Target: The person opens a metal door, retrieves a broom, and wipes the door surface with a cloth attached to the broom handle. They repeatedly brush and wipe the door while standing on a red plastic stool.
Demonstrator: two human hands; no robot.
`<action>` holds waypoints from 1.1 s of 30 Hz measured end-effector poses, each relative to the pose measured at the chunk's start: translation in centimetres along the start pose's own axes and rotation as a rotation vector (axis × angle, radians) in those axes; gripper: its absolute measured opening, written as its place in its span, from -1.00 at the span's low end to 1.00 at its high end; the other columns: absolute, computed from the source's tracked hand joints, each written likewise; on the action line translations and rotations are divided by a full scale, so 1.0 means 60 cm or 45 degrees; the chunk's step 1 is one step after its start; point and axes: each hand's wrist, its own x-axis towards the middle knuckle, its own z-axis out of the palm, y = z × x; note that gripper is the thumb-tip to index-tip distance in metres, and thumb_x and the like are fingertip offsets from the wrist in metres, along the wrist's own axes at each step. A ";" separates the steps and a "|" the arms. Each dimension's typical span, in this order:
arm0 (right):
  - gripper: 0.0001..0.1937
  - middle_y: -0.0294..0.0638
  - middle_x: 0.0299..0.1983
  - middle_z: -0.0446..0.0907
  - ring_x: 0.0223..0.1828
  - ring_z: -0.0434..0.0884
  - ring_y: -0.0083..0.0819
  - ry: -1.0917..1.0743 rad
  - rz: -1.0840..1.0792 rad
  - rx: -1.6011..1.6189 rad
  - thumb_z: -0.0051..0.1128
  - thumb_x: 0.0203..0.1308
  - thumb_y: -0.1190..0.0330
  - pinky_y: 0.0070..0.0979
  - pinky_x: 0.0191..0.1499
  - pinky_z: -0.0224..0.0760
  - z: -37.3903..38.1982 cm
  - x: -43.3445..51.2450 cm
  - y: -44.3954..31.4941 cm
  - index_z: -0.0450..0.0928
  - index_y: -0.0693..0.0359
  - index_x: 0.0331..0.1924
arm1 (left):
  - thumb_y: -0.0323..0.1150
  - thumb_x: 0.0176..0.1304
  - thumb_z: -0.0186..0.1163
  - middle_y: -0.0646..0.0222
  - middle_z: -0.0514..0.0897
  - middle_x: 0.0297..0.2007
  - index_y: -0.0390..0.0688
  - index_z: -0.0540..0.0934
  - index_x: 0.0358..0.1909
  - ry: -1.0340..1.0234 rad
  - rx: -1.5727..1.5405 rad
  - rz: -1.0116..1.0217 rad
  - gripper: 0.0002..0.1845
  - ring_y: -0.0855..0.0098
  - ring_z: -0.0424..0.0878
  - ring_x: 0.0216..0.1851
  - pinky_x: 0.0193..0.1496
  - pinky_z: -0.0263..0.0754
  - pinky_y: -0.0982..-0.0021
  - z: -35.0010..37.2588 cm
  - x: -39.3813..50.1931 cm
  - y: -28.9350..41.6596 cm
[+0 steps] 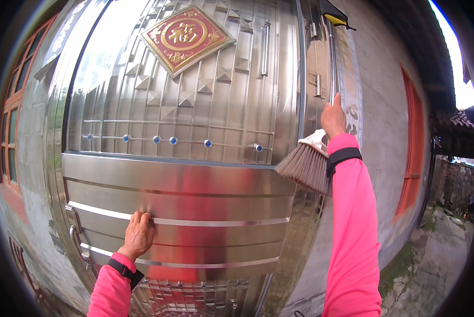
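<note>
My right hand [334, 119] is raised beside the right door frame and grips the metal pole of a broom [331, 59], one finger lying along it. Below that hand hangs the broom head [306, 164], with brown bristles and a white plastic neck, against the door's right edge. My left hand [138, 233] is at the lower panel of a shiny stainless-steel door [205, 178], its fingers curled. Nothing shows in it, though its palm is hidden. Whether its fingers touch the steel I cannot tell.
A red and gold diamond plaque [187, 37] bearing writing is fixed high on the door. A lever handle [73, 232] sticks out at lower left. Something black and yellow [336, 18] is at the pole's top. An orange window frame [411, 146] is in the right wall.
</note>
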 end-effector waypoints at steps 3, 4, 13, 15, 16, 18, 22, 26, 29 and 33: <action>-0.41 0.18 -0.11 0.49 -0.08 0.50 0.05 0.035 0.005 -0.193 -0.26 0.21 0.38 -0.18 -0.08 0.38 0.002 0.020 -0.029 -0.15 0.16 0.31 | -0.49 -0.06 0.08 0.05 0.36 -0.22 -0.27 0.34 -0.17 -0.037 0.004 -0.006 -0.66 0.03 0.34 -0.15 -0.08 0.31 0.20 -0.002 0.000 0.001; -0.41 0.17 -0.10 0.49 -0.07 0.51 0.03 0.022 0.031 -0.235 -0.26 0.20 0.40 -0.20 -0.06 0.39 0.006 0.026 -0.038 -0.15 0.16 0.31 | -0.49 -0.06 0.09 0.05 0.37 -0.22 -0.28 0.34 -0.17 -0.045 0.002 0.008 -0.66 0.03 0.34 -0.15 -0.07 0.31 0.20 -0.004 0.000 0.001; -0.28 0.16 -0.08 0.47 -0.04 0.51 -0.06 -0.110 -0.036 -0.286 -0.21 0.15 0.45 -0.29 0.01 0.40 0.059 0.046 -0.150 -0.36 0.30 0.31 | -0.48 -0.06 0.11 0.08 0.37 -0.21 -0.29 0.34 -0.18 -0.011 -0.025 0.093 -0.66 0.06 0.36 -0.16 -0.11 0.35 0.25 -0.011 0.002 -0.003; -0.22 0.16 -0.09 0.48 -0.06 0.53 -0.08 -0.166 -0.078 -0.241 -0.14 0.12 0.46 -0.34 -0.03 0.44 0.073 0.033 -0.185 -0.44 0.34 0.30 | -0.48 -0.06 0.11 0.09 0.37 -0.21 -0.30 0.34 -0.17 -0.012 -0.050 0.109 -0.65 0.06 0.36 -0.17 -0.12 0.36 0.26 -0.012 0.001 -0.006; -0.20 0.15 -0.09 0.48 -0.07 0.53 -0.08 -0.201 -0.081 -0.215 -0.13 0.11 0.46 -0.35 -0.03 0.45 0.082 0.023 -0.203 -0.46 0.34 0.30 | -0.46 -0.07 0.13 0.08 0.37 -0.21 -0.30 0.34 -0.16 -0.023 -0.054 0.091 -0.63 0.07 0.36 -0.16 -0.11 0.36 0.26 -0.012 -0.001 -0.008; -0.16 0.15 -0.10 0.48 -0.09 0.54 -0.09 -0.240 -0.119 -0.192 -0.10 0.09 0.46 -0.34 -0.04 0.45 0.102 0.000 -0.243 -0.50 0.33 0.29 | -0.45 -0.10 0.14 0.08 0.37 -0.22 -0.31 0.34 -0.16 -0.015 -0.078 0.124 -0.61 0.07 0.36 -0.16 -0.10 0.35 0.26 -0.012 -0.005 -0.013; -0.14 0.16 -0.13 0.49 -0.11 0.55 -0.08 -0.245 -0.230 -0.130 -0.09 0.07 0.44 -0.31 -0.05 0.44 0.149 -0.053 -0.334 -0.52 0.33 0.29 | -0.43 -0.15 0.17 0.08 0.38 -0.21 -0.31 0.36 -0.16 -0.031 -0.090 0.210 -0.58 0.08 0.35 -0.16 -0.07 0.32 0.25 -0.012 -0.019 -0.033; -0.06 0.24 -0.10 0.46 -0.06 0.50 0.01 -0.335 -0.331 -0.036 -0.01 -0.01 0.40 -0.29 0.04 0.35 0.183 -0.114 -0.437 -0.55 0.31 0.29 | -0.39 -0.12 0.19 0.13 0.39 -0.22 -0.28 0.42 -0.20 -0.062 -0.092 0.313 -0.62 0.15 0.35 -0.16 -0.09 0.31 0.28 -0.010 -0.037 -0.056; -0.04 0.24 -0.12 0.47 -0.07 0.51 0.00 -0.353 -0.476 -0.001 0.00 -0.02 0.40 -0.29 0.03 0.35 0.211 -0.175 -0.516 -0.57 0.28 0.29 | -0.39 -0.10 0.18 0.19 0.41 -0.23 -0.26 0.43 -0.20 -0.058 -0.149 0.364 -0.64 0.19 0.36 -0.18 -0.11 0.31 0.29 -0.010 -0.052 -0.075; -0.07 0.25 -0.13 0.47 -0.07 0.52 0.01 -0.482 -0.617 0.049 -0.04 0.01 0.40 -0.29 0.03 0.36 0.236 -0.250 -0.623 -0.56 0.24 0.30 | -0.39 -0.09 0.18 0.22 0.42 -0.22 -0.23 0.43 -0.18 -0.102 -0.200 0.348 -0.64 0.20 0.37 -0.19 -0.11 0.32 0.28 -0.009 -0.071 -0.098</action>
